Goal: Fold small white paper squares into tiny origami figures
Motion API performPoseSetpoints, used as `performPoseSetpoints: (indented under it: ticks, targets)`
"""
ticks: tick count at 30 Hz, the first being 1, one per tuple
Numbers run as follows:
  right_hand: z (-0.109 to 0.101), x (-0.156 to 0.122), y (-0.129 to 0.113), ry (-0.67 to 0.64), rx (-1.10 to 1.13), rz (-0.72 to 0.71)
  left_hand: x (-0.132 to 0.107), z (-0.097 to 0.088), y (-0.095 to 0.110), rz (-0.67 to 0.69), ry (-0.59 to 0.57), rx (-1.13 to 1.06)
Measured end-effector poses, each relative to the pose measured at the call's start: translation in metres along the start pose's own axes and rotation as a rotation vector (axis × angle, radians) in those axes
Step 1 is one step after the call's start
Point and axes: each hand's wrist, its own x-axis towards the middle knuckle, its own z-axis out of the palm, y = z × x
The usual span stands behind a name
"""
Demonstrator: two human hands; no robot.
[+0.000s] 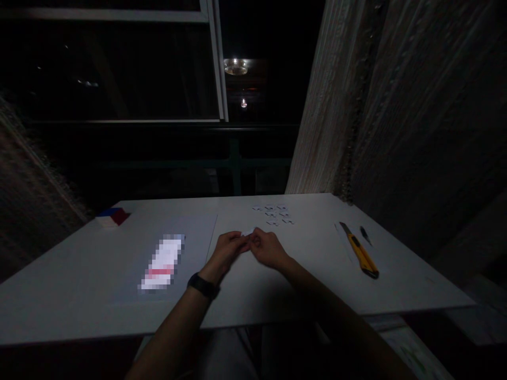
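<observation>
Over the middle of a white table [293,295], my left hand [228,249] and my right hand [269,248] meet at the fingertips. Between them they pinch a small white piece of paper [247,232]; its lower part is hidden by the fingers. A dark band [203,285] is on my left wrist. Just beyond my hands lie several small white paper pieces [270,215] with dark marks, set out in loose rows. The light is dim, so the marks cannot be read.
On the right lie a yellow utility knife [361,253] and a small dark pen-like object [365,234]. A lit, blurred-out phone-like screen [162,264] is on the left. Farther left stands a cube-like block [113,217] in blue, red and white. Curtains [317,105] hang beyond the table.
</observation>
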Motion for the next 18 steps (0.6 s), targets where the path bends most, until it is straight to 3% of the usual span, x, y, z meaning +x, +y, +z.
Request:
performPoseSetpoints:
  ticks: [8,18]
  targets:
    - [-0.0032,0.0041,0.0047,-0.118,0.175,-0.063,0.0002,-0.0024,0.0019,0.005,0.021,0.024]
    - [0.0023,0.0020,0.0049,-0.038,0.023,-0.050,-0.0030,0.0001,0.0047,-0.029,-0.031,-0.040]
